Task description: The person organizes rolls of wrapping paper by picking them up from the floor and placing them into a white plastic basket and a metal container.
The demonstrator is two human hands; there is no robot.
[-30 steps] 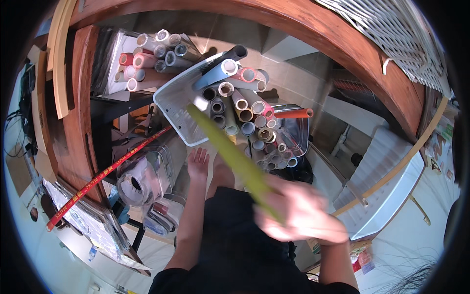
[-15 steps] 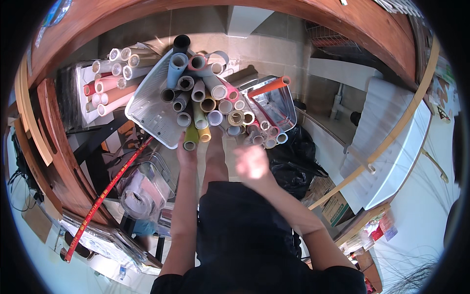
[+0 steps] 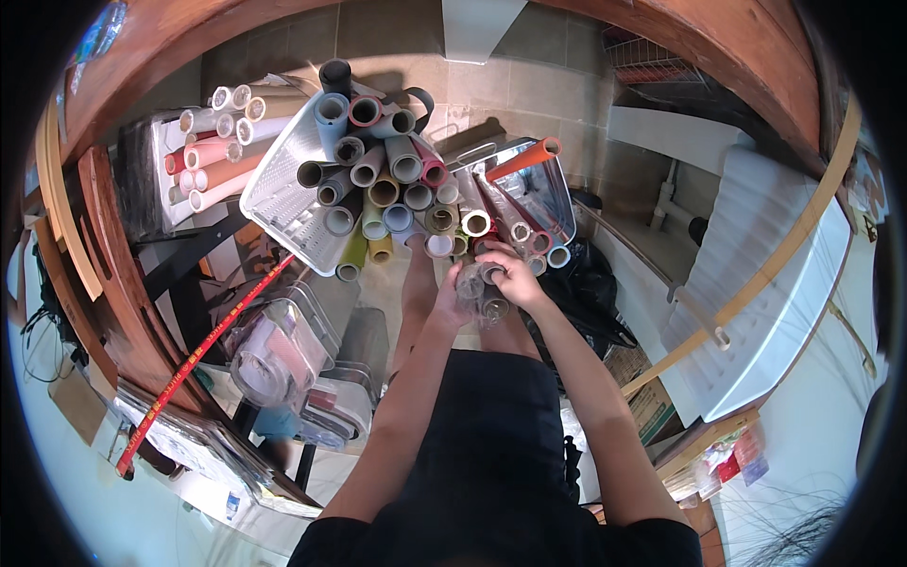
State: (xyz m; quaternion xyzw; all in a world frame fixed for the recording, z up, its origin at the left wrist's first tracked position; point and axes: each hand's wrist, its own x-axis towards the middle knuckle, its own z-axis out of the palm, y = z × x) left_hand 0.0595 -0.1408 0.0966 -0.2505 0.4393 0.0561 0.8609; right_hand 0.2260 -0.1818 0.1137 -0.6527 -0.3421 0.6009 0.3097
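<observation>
My left hand (image 3: 453, 300) is closed on the near side of a clear plastic-wrapped roll (image 3: 491, 304), low in front of the other rolls. From the right, my right hand (image 3: 515, 278) curls its fingers over the upper end of this see-through bundle; how many rolls it contains I cannot tell. Just beyond lie many rolls of wrapping material (image 3: 404, 161), their open tube ends facing me, grey, blue, black, green, pink and gold. They rest in a tilted white perforated basket (image 3: 274, 203) and a shiny bin (image 3: 567, 208) with an orange roll (image 3: 525, 159) across it.
More pale and pink rolls (image 3: 227, 151) are stacked at the left. A red printed strap (image 3: 203, 350) runs diagonally there, near clear plastic containers (image 3: 274, 364). Black bags (image 3: 590, 302) lie right of my hands. A curved wooden strip (image 3: 756, 293) crosses before a white ribbed panel (image 3: 727, 246).
My left hand has left the green roll and moved right to the plastic-wrapped bundle. My right hand, blurred before, has closed there too. The view has shifted slightly.
</observation>
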